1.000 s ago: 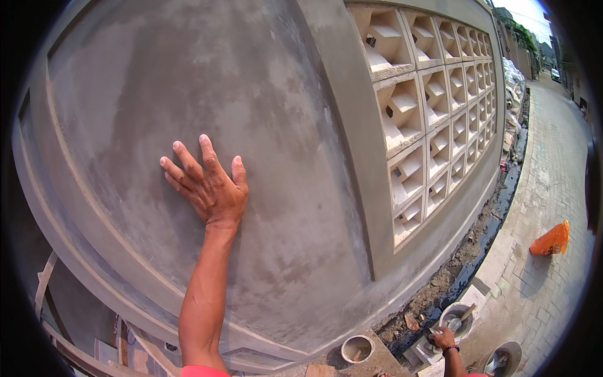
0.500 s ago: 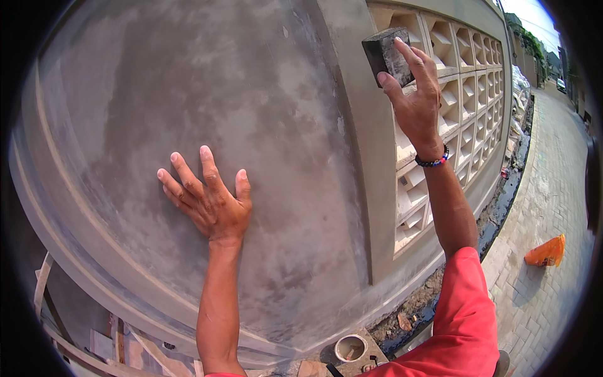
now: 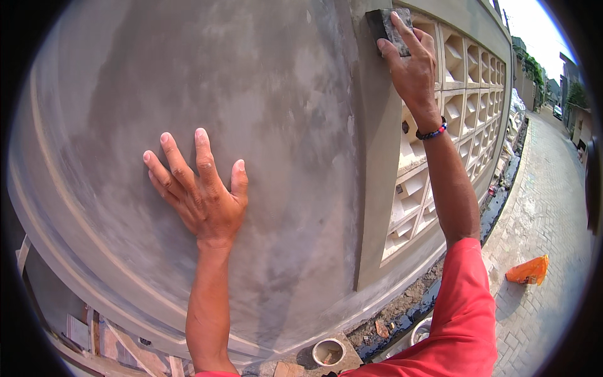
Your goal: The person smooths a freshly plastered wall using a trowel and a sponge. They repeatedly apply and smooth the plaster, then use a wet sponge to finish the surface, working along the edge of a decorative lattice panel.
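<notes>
High at the upper right, my right hand (image 3: 413, 72) grips a dark rectangular block (image 3: 379, 26), black on its side and greyish, worn on its top; whether it is a sponge or a sanding block I cannot tell. Thumb and fingers hold its near edges and back. The block lies against the raised plaster band (image 3: 380, 151) beside the openwork blocks. My left hand (image 3: 207, 195) rests on the grey plastered wall (image 3: 295, 188) with fingers spread, holding nothing. The plaster around it is patchy, darker in places.
A panel of pale openwork blocks (image 3: 472, 107) runs along the wall at right. Below are a gutter (image 3: 433, 292), a round bucket (image 3: 329, 353) and wooden boards (image 3: 135, 349). An orange bag (image 3: 527, 270) sits on the paved lane (image 3: 534, 207).
My right hand has carried the block upward along the plaster band. My left hand stays spread on the wall. The whole view has shifted slightly.
</notes>
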The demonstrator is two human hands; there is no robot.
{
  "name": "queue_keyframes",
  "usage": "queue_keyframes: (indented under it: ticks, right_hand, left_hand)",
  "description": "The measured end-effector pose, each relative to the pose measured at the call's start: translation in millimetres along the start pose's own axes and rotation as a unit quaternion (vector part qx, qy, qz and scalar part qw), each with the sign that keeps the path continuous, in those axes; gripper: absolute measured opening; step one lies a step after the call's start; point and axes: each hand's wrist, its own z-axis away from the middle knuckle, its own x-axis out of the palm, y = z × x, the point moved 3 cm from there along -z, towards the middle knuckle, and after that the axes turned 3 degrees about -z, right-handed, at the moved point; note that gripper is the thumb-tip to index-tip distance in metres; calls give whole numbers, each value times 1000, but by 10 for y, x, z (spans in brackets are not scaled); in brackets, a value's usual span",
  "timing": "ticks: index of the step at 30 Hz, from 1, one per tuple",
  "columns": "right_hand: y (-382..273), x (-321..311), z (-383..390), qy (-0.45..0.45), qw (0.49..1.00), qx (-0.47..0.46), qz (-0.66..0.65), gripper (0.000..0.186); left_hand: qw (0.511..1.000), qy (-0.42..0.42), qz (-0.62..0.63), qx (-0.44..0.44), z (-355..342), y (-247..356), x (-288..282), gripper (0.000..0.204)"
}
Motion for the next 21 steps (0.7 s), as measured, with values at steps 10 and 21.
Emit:
queue_keyframes:
  ticks: [10,21]
  right_hand:
    - [-41,-82,-570,-5,999,37,24,50]
    - [-68,-18,-722,10,996,-72,60,49]
  left_hand:
    - [999,13,31,0,-34,75,-14,63]
    - [1000,10,16,-2,-5,58,28,61]
